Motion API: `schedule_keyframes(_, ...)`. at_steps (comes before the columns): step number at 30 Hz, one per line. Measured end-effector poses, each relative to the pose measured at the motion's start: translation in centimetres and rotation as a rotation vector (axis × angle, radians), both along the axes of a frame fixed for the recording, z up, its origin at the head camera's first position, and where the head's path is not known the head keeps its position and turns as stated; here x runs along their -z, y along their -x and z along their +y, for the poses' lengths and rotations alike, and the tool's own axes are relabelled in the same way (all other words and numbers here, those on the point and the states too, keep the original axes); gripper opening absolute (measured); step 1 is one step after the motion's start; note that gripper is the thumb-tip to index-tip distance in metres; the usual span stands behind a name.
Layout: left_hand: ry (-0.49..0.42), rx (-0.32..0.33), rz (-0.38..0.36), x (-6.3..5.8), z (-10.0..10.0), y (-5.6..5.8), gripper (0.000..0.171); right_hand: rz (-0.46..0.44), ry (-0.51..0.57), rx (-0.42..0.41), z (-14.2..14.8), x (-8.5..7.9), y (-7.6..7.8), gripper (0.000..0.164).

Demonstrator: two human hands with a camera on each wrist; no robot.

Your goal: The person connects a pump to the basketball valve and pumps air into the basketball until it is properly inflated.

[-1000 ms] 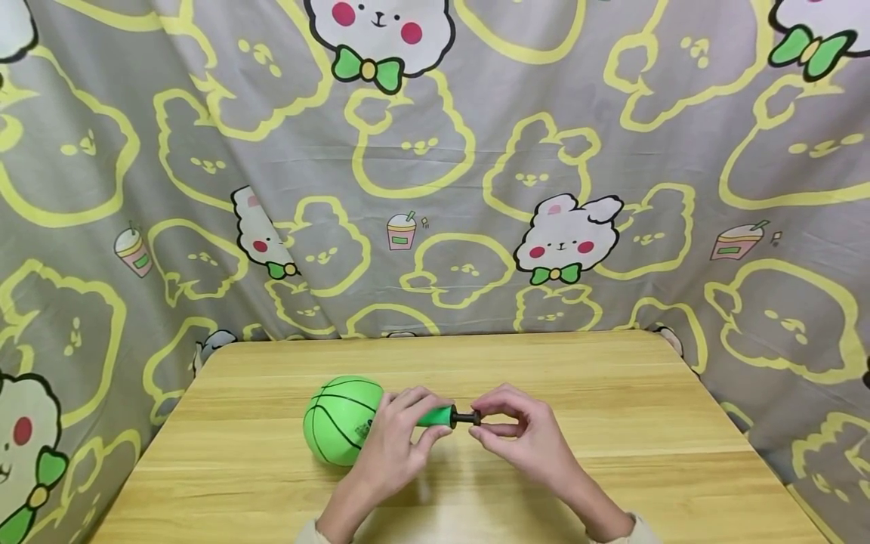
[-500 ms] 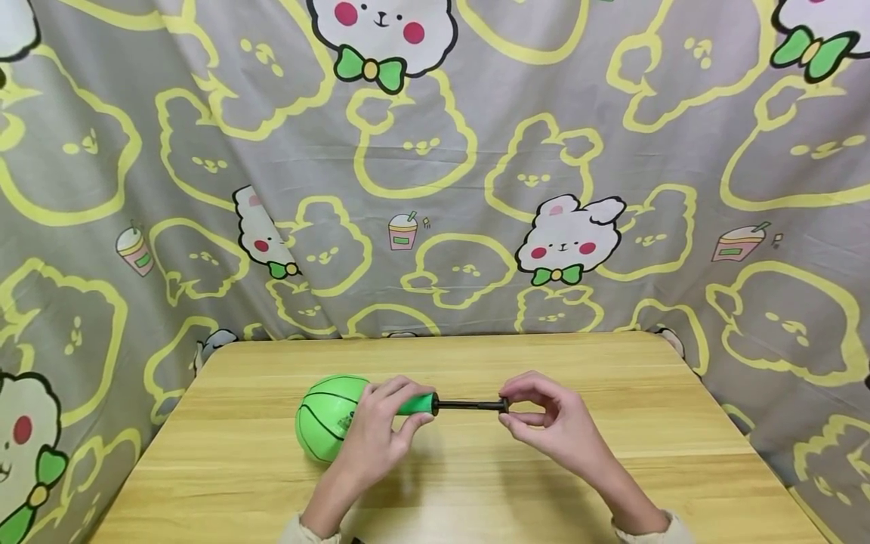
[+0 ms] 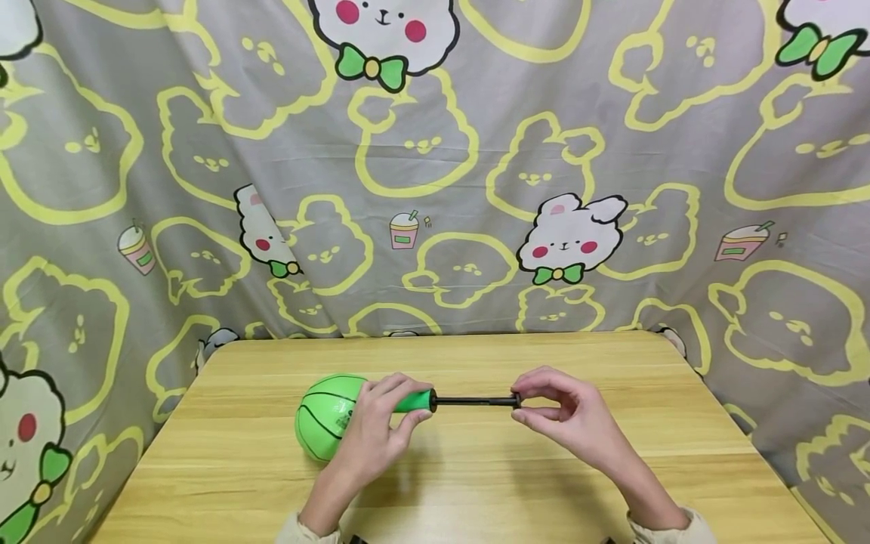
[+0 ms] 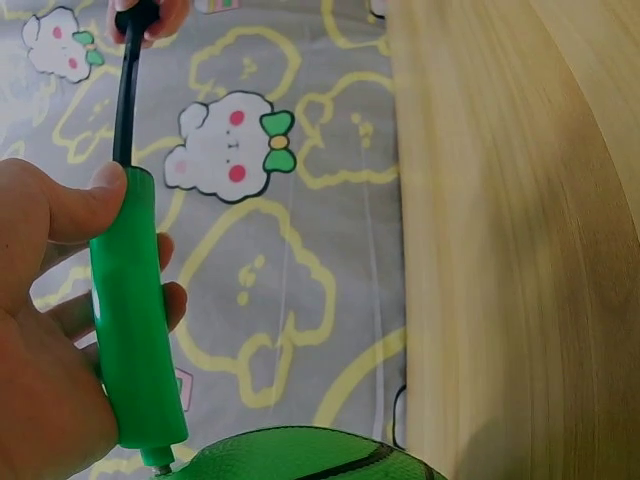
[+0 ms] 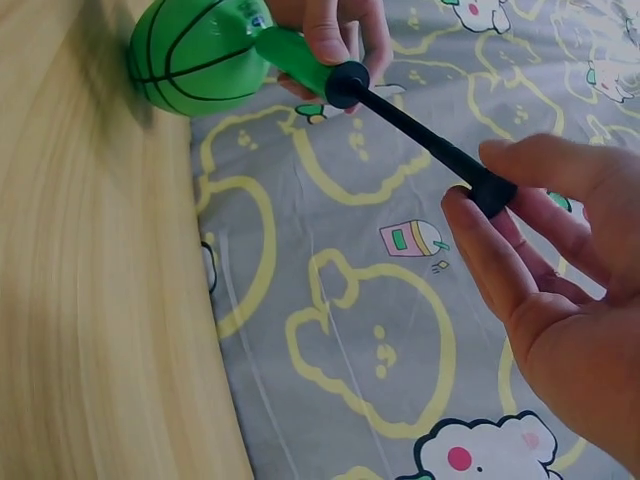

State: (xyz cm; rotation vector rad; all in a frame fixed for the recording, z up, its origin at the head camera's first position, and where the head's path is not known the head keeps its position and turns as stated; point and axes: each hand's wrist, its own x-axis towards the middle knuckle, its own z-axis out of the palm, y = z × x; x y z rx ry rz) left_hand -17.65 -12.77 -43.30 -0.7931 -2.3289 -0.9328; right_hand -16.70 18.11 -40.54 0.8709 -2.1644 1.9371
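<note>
A green hand pump [image 4: 135, 320] lies level over the table, its black rod [image 3: 472, 401] drawn far out to the right. My left hand [image 3: 374, 423] grips the pump's green barrel, thumb near the collar end. With thumb and fingertips my right hand [image 3: 574, 415] pinches the black handle [image 5: 491, 195] at the rod's end. On the left, a green ball [image 3: 326, 417] with black basketball lines sits against the pump's tip, partly hidden behind my left hand. In the left wrist view a thin metal needle shows between the barrel's nozzle and the ball [image 4: 310, 455].
Under the hands is a light wooden table [image 3: 489, 483]. A grey curtain [image 3: 448, 174] with yellow outlines and white cartoon rabbits hangs along the table's back and sides.
My right hand has moved right, pulling the rod from nearly pushed in to far out. My left hand, with the barrel and ball, has shifted slightly left.
</note>
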Motion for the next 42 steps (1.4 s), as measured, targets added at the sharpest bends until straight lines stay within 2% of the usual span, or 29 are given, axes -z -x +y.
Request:
schedule_keyframes(12, -0.003, -0.003, 0.014, 0.2, 0.9, -0.3, 0.027, 0.070, 0.083, -0.014, -0.7, 1.0, 0.3, 0.030)
schedule_keyframes(22, 0.016, 0.008, 0.037, 0.6, 1.8, -0.7, 0.028, 0.051, 0.101, 0.021, -2.7, 2.0, -0.1, 0.030)
schedule_keyframes(34, 0.052, 0.018, 0.028, 1.2, 3.0, -1.5, 0.029, 0.070, 0.112, 0.044, -5.2, 4.0, -0.6, 0.028)
schedule_keyframes(38, 0.053, 0.033, 0.022, 1.3, 3.1, -1.6, 0.029, 0.067, 0.092, 0.046, -5.3, 4.0, -0.8, 0.028)
schedule_keyframes(42, 0.050, 0.040, 0.004, 1.1, 2.9, -1.4, 0.027, 0.054, 0.075, 0.008, -5.2, 3.5, -0.8, 0.028)
